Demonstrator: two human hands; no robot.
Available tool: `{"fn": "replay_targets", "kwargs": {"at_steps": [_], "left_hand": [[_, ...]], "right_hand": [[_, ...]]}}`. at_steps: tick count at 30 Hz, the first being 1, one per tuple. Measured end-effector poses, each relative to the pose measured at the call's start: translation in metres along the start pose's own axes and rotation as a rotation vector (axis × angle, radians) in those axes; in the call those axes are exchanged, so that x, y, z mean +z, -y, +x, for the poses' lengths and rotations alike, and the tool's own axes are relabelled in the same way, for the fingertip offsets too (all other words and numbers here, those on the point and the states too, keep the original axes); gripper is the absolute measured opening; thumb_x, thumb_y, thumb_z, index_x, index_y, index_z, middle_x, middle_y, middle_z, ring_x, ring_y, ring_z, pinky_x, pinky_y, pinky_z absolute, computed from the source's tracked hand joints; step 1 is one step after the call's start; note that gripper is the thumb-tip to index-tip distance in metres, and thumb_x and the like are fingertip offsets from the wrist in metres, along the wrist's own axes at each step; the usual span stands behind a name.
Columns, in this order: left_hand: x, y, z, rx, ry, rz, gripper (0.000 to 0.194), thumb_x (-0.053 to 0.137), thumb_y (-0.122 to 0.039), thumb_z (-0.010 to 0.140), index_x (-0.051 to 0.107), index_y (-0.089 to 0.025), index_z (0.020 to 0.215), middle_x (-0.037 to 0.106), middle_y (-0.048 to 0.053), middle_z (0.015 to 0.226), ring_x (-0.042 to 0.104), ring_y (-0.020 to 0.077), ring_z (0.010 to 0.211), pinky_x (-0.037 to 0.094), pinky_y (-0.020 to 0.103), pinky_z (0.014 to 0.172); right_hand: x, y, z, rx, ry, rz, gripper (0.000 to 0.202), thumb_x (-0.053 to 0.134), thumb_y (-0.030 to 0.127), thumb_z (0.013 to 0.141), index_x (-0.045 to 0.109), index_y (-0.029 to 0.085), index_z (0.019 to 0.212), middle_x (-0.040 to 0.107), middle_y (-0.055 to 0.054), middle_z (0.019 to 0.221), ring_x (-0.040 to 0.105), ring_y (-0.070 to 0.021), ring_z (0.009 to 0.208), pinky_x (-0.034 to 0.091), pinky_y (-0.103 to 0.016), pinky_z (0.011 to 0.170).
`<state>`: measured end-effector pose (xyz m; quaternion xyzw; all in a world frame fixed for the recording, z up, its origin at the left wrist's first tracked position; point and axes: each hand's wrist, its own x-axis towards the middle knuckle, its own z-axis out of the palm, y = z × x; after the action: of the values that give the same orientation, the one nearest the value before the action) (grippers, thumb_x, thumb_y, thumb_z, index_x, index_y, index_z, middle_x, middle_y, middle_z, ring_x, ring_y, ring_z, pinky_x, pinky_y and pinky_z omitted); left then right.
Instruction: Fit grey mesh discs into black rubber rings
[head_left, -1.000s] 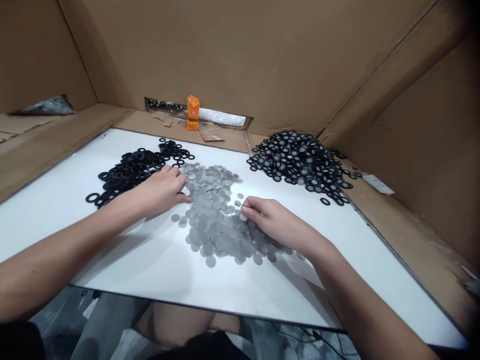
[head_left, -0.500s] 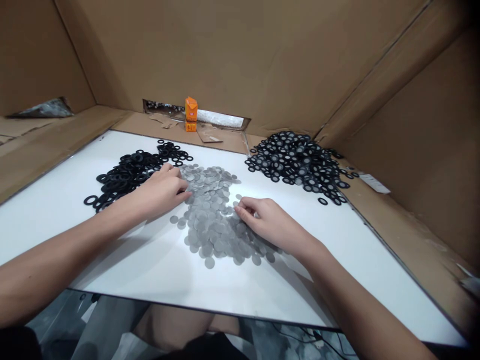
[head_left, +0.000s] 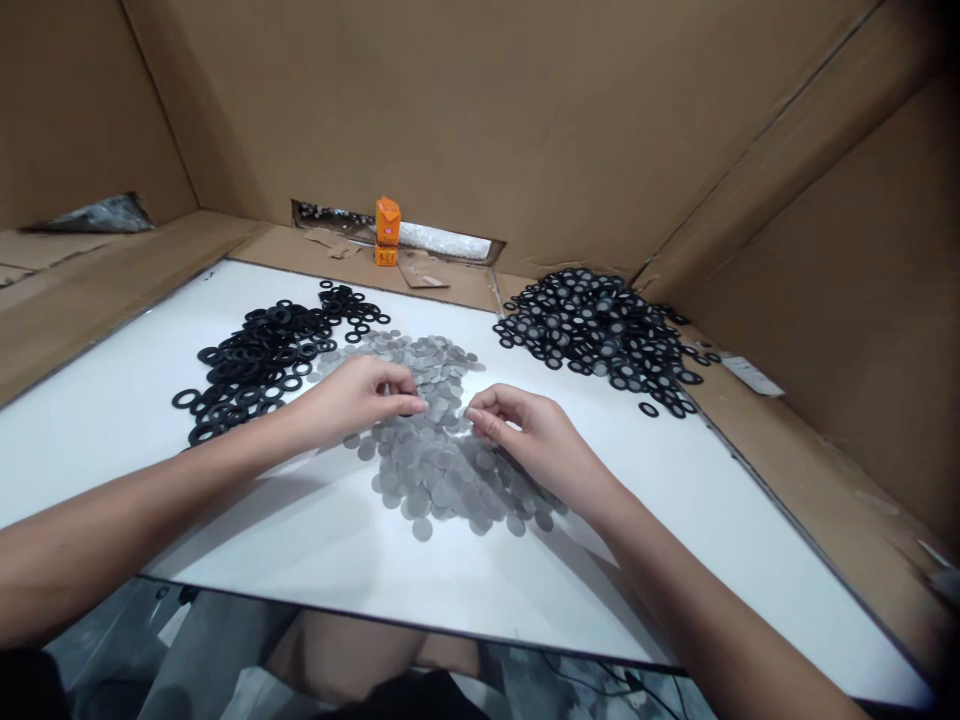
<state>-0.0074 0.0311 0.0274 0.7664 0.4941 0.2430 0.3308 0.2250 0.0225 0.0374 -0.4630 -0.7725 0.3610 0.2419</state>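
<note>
Over the middle of a heap of thin grey discs (head_left: 442, 475), my left hand (head_left: 360, 400) is closed in a pinch, with the dark edge of a black ring (head_left: 406, 411) showing at its fingertips. Facing it from the right, my right hand (head_left: 525, 425) pinches a grey disc (head_left: 468, 413), mostly covered by the fingers. A small gap separates the two sets of fingertips. Left of the grey heap lies a pile of loose black rings (head_left: 259, 355), partly behind my left forearm.
At the back right is a large pile of black rings with grey centres (head_left: 592, 325). An orange carton (head_left: 387, 225) stands on the cardboard ledge behind the white tabletop (head_left: 315, 540). Cardboard walls (head_left: 487, 120) enclose the back and sides. A white label (head_left: 752, 376) lies at right.
My left hand has moved right and toward me, from the edge of the black ring pile to near my right hand. My right hand has stayed nearly in place.
</note>
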Motion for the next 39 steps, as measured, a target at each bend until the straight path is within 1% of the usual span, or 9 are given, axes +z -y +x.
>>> {"fn": "replay_targets", "kwargs": {"at_steps": [5,8,10,14,19,28,32,36,39], "left_hand": [[0.006,-0.001,-0.001,-0.197,0.131,-0.385,0.029,0.06,-0.042,0.082,0.06,-0.014,0.073,0.066,0.002,0.065,0.047,0.0063,0.041,0.035,0.019,0.039],[0.004,-0.002,-0.002,-0.251,0.184,-0.558,0.028,0.064,-0.039,0.081,0.062,-0.012,0.077,0.071,0.006,0.077,0.053,0.0058,0.044,0.042,0.019,0.042],[0.003,-0.005,-0.004,-0.268,0.234,-0.612,0.024,0.066,-0.036,0.081,0.064,-0.012,0.081,0.071,0.006,0.076,0.058,0.0071,0.049,0.046,0.019,0.047],[0.005,-0.014,-0.007,-0.242,0.23,-0.6,0.02,0.066,-0.03,0.081,0.064,-0.012,0.09,0.065,0.001,0.058,0.063,0.0116,0.052,0.048,0.02,0.05],[0.017,-0.017,-0.011,-0.122,0.211,-0.585,0.024,0.063,-0.032,0.083,0.063,-0.013,0.098,0.064,-0.001,0.058,0.064,0.012,0.052,0.046,0.02,0.049],[0.021,-0.015,-0.011,-0.144,0.219,-0.574,0.02,0.057,-0.029,0.086,0.061,-0.012,0.096,0.063,-0.001,0.057,0.064,0.0126,0.052,0.046,0.021,0.05],[0.022,-0.013,-0.011,-0.146,0.23,-0.585,0.022,0.06,-0.026,0.084,0.061,-0.012,0.101,0.064,-0.001,0.06,0.064,0.0121,0.054,0.047,0.021,0.052],[0.025,-0.012,-0.011,-0.146,0.261,-0.595,0.018,0.065,-0.025,0.079,0.064,-0.014,0.094,0.068,0.0,0.068,0.064,0.0117,0.057,0.05,0.022,0.056],[0.026,-0.015,-0.011,-0.164,0.226,-0.59,0.015,0.063,-0.024,0.08,0.064,-0.013,0.09,0.066,0.0,0.062,0.064,0.012,0.056,0.05,0.022,0.055]], "right_hand": [[0.007,0.004,-0.001,0.051,0.058,0.207,0.018,0.061,0.037,0.083,0.06,0.019,0.082,0.062,-0.001,0.075,0.059,-0.0145,0.067,0.048,-0.027,0.062],[0.013,0.005,-0.003,0.055,0.071,0.224,0.021,0.062,0.04,0.083,0.061,0.019,0.079,0.06,-0.001,0.071,0.057,-0.0139,0.065,0.046,-0.026,0.059],[0.017,0.005,-0.003,0.044,0.063,0.203,0.022,0.063,0.041,0.083,0.062,0.019,0.078,0.06,-0.001,0.071,0.055,-0.0133,0.064,0.044,-0.025,0.057],[0.022,0.005,-0.004,0.019,0.036,0.139,0.022,0.063,0.04,0.083,0.063,0.019,0.076,0.064,-0.001,0.074,0.055,-0.0135,0.065,0.043,-0.025,0.058],[0.019,0.007,-0.005,-0.024,-0.033,0.044,0.022,0.062,0.04,0.083,0.063,0.02,0.074,0.066,-0.002,0.075,0.059,-0.0161,0.07,0.046,-0.028,0.063],[0.018,0.01,-0.008,-0.014,-0.128,-0.162,0.021,0.064,0.036,0.082,0.061,0.021,0.069,0.068,0.0,0.072,0.06,-0.0169,0.067,0.043,-0.028,0.064],[0.016,0.007,-0.007,0.022,-0.111,-0.175,0.022,0.066,0.04,0.081,0.059,0.021,0.071,0.068,-0.001,0.073,0.06,-0.0177,0.069,0.043,-0.029,0.064],[0.016,0.008,-0.006,0.013,-0.076,-0.13,0.021,0.065,0.041,0.082,0.059,0.021,0.076,0.067,-0.001,0.075,0.059,-0.017,0.07,0.043,-0.028,0.064],[0.017,0.009,-0.006,0.013,-0.07,-0.083,0.02,0.066,0.039,0.081,0.058,0.021,0.078,0.067,-0.001,0.077,0.059,-0.0165,0.07,0.044,-0.028,0.064]]}}
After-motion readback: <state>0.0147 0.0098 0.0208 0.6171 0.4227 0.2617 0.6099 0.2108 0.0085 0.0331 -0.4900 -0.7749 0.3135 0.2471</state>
